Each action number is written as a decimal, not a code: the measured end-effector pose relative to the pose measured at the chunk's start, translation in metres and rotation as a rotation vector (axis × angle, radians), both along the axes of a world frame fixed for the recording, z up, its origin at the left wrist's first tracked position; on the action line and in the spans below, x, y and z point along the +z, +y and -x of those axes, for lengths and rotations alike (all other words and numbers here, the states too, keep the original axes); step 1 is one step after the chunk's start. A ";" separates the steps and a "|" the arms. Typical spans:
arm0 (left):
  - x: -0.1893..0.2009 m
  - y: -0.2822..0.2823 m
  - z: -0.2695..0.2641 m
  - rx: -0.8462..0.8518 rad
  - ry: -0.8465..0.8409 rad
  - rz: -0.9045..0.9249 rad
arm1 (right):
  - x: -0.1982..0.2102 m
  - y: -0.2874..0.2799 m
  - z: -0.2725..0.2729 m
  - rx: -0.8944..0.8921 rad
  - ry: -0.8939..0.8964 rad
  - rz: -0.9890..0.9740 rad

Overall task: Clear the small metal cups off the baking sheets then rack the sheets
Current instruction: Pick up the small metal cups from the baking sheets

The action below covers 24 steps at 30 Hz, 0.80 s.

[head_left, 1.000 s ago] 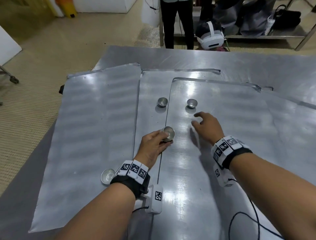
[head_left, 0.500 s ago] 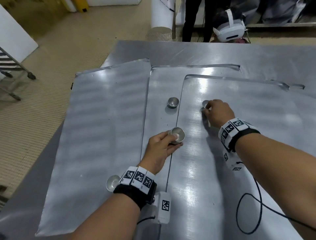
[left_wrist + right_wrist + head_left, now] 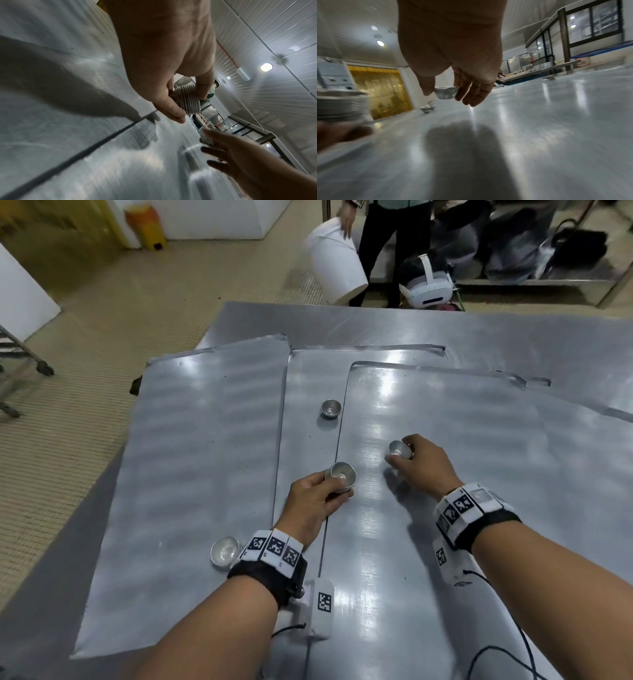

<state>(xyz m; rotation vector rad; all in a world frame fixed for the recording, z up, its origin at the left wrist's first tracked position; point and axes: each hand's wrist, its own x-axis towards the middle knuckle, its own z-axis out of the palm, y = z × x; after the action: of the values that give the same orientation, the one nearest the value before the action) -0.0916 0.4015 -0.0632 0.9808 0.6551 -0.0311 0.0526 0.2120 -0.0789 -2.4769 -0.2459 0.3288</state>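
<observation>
My left hand (image 3: 318,498) grips a nested stack of small metal cups (image 3: 342,476) over the seam between two baking sheets; the left wrist view shows the ribbed stack (image 3: 187,99) held between thumb and fingers. My right hand (image 3: 419,465) pinches a single metal cup (image 3: 399,449) just above the top baking sheet (image 3: 445,542); in the right wrist view that cup (image 3: 447,92) hangs between thumb and fingers. One loose cup (image 3: 331,408) stands on the middle sheet (image 3: 305,412). Another loose cup (image 3: 224,551) sits on the left sheet (image 3: 191,474) beside my left wrist.
The overlapping sheets lie on a steel table (image 3: 513,337). A person stands at the far side holding a white bucket (image 3: 337,261); a white headset (image 3: 430,290) is beside them. A wheeled rack (image 3: 20,361) stands left on the floor. A black cable (image 3: 507,655) trails from my right wrist.
My right hand reached the far cup, pinched it and drew it back toward me, lifted off the sheet. My left hand kept holding the stack in place.
</observation>
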 end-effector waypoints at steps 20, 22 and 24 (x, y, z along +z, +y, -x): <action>0.017 0.004 0.012 0.083 -0.034 0.044 | 0.036 0.050 0.088 0.322 -0.044 -0.248; 0.014 0.007 0.012 0.082 -0.040 0.017 | 0.035 0.051 0.087 0.337 -0.025 -0.244; 0.010 0.011 0.011 0.096 -0.038 0.011 | 0.034 0.051 0.082 0.318 -0.003 -0.239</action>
<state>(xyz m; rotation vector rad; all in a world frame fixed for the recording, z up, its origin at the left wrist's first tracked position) -0.1028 0.4124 -0.0528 0.9366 0.6653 0.0688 -0.0299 0.2632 -0.0448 -2.2005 -0.6452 0.4018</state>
